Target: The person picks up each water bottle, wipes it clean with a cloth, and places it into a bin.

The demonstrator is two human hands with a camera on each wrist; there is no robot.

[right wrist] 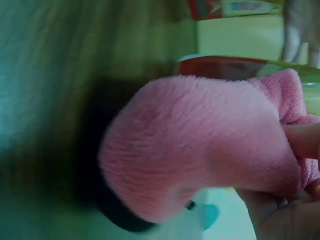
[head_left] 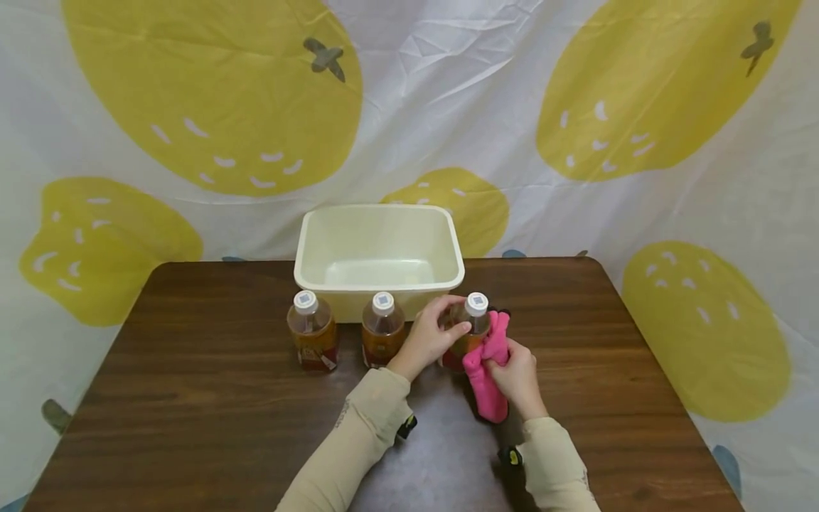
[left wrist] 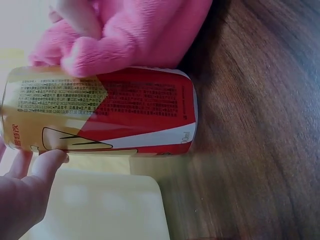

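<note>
A drink bottle [head_left: 478, 325] with a white cap stands upright on the table, the rightmost of three. My left hand [head_left: 430, 336] grips its upper part, thumb in front and fingers behind. Close up in the left wrist view, the bottle's label [left wrist: 145, 120] is gold and red with small printed text. A fuzzy pink cloth [head_left: 488, 387] is bunched in my right hand [head_left: 521, 377], pinched between thumb and fingers. The cloth lies against the bottle's right side, its lower end hanging near the tabletop. It covers part of the label.
Two like bottles, one at the left [head_left: 312, 334] and one in the middle [head_left: 382, 334], stand in a row with the held one. Behind them a cream plastic bin [head_left: 348, 307] sits at the back of the brown wooden table [head_left: 211, 398]. A lemon-print curtain [head_left: 448, 121] hangs behind.
</note>
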